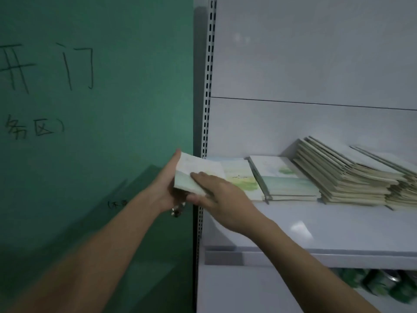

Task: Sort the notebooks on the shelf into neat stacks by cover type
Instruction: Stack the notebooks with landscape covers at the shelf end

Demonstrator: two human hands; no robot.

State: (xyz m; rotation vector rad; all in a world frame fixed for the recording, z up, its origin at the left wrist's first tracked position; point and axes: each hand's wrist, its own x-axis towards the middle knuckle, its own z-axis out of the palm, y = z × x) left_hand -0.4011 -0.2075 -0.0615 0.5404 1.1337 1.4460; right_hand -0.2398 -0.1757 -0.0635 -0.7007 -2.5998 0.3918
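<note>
White shelf [293, 222] stood beside a green wall [90, 109] w/ dark writing. Both hands held one small bunch of notebooks [194, 175] at the shelf's left end, abt 9 o'clock from the big stacks. Left hand [167, 188] gripped its left edge, thumb up top, fingers curled under. Right hand [216, 195] lay on the cover, fingers together on top, thumb under. More painted-cover notebooks [284, 179] lay flat at 3 o'clock, then tall plain stacks [347, 175].
</note>
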